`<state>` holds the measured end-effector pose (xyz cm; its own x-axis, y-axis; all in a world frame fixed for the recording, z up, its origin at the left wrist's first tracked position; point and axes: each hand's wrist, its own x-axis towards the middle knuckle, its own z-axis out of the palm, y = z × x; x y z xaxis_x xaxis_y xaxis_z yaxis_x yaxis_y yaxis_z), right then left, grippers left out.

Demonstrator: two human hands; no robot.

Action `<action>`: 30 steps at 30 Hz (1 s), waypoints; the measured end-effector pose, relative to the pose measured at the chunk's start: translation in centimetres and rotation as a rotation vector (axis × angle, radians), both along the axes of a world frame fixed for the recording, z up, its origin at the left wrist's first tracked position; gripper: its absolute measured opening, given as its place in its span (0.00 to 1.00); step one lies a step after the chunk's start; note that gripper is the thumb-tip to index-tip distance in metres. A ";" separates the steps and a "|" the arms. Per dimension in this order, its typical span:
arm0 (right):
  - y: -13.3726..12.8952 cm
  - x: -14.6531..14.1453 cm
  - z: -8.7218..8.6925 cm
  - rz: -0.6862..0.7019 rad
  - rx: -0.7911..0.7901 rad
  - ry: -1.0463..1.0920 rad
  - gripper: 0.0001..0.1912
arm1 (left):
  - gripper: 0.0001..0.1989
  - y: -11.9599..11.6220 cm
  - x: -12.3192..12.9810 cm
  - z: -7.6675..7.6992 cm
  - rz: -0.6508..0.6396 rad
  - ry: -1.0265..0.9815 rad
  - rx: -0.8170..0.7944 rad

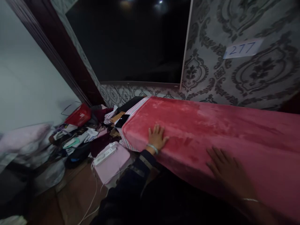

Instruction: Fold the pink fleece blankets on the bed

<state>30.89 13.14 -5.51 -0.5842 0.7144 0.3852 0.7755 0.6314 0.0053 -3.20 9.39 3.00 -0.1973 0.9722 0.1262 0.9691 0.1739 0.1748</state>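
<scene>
A pink plush blanket (178, 115) covers a long, low piece of furniture along the wall, its front edge hanging down. My left hand (157, 137) lies flat on it near the left end, fingers spread, a bracelet at the wrist. Farther right, my right hand (225, 164) also rests palm down on the plush, fingers apart and slightly blurred. Neither hand holds anything. Beneath the blanket's left end shows a striped cloth (136, 107), with a dark phone (122, 121) lying by it.
A large television (140, 40) hangs above the blanket. To the left, a pink stool (117, 165) bears a white power strip (105, 154) with trailing cords. Beyond it are heaped clothes (82, 139) and a red basket (79, 115). A paper marked 277 (243, 49) is on the wall.
</scene>
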 end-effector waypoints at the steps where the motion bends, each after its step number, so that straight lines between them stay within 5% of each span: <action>1: 0.0 0.2 -0.2 0.010 0.016 0.002 0.31 | 0.34 -0.1 -2.5 0.3 0.087 0.016 0.005; 6: 0.1 0.3 -1.0 0.035 0.056 0.039 0.31 | 0.31 -1.4 -12.6 1.7 0.283 0.081 0.028; 10: 0.1 0.1 -1.4 0.033 0.070 0.081 0.33 | 0.30 -1.6 -14.5 1.7 0.306 0.108 0.057; 13: 0.2 0.2 -1.6 0.067 0.112 0.102 0.34 | 0.31 -1.5 -12.1 1.1 0.233 0.084 0.026; 16: 0.4 0.3 -1.5 0.062 0.102 0.039 0.33 | 0.32 -2.1 -6.9 -0.1 0.032 0.047 -0.023; 21: 0.0 0.0 -0.6 -0.008 0.084 0.006 0.32 | 0.35 -5.5 6.1 -3.0 -0.424 -0.055 0.096; 24: -0.4 0.1 0.4 0.021 0.059 -0.044 0.29 | 0.24 -7.3 12.2 -3.3 -0.820 -0.162 0.129; 27: -0.4 0.3 1.4 0.080 0.025 -0.070 0.26 | 0.19 -8.0 13.5 -2.7 -0.976 -0.393 0.152; 30: -0.9 0.6 1.7 0.081 0.012 0.089 0.27 | 0.19 -8.2 10.0 -2.7 -0.749 -0.614 0.254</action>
<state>31.46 12.23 -3.79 -0.6026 0.6614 0.4465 0.7199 0.6920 -0.0534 6.83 1.20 0.35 0.3539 0.8309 0.4294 0.5430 -0.5563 0.6290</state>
